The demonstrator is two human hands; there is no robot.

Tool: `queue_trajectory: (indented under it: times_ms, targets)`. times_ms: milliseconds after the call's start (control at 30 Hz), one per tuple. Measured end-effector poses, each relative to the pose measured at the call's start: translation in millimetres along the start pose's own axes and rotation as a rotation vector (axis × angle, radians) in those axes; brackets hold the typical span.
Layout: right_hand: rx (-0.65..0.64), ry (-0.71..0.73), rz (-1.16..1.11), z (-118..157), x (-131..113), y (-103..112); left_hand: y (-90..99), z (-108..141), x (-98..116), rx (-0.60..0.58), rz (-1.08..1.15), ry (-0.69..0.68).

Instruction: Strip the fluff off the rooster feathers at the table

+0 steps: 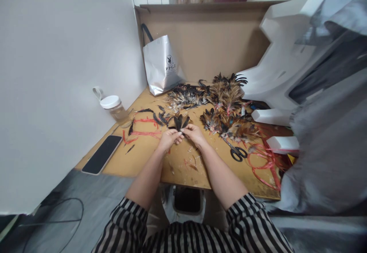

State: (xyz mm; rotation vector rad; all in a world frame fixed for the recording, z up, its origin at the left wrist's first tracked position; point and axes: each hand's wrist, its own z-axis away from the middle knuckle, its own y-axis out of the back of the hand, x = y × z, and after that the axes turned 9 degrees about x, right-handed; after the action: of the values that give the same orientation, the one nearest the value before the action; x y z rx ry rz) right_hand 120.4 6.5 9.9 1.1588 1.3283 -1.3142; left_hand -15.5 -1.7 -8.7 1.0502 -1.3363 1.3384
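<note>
The left hand (171,138) and right hand (194,134) pinched a feather bunch (180,121) at its base, left of the scissors (234,149) — arranging it, seemingly — and the next move likely called for keeping that base tightly gathered.

Brown table (183,178) with phone (102,154), scissors (238,154), jar (114,109), feathers (226,92).
</note>
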Motion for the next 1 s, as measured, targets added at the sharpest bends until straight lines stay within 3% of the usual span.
queue_trajectory:
  times_ms: [167,333,533,733,1000]
  targets:
    - [0.112,0.139,0.197,-8.8,4.7,7.9,4.0,-2.7,2.4,0.108,0.080,0.012]
    - [0.185,0.309,0.744,-10.1,7.9,17.4,8.3,-6.3,0.9,0.210,0.188,0.011]
    - [0.085,0.306,1.250,0.3,6.6,13.0,8.6,-8.5,-3.1,0.215,0.186,0.003]
    - [0.123,0.219,1.316,-1.5,6.7,12.4,9.1,-9.5,-5.2,0.197,0.190,0.002]
    - [0.102,0.212,1.329,1.9,2.5,12.2,7.9,-8.0,-3.1,0.194,0.157,0.012]
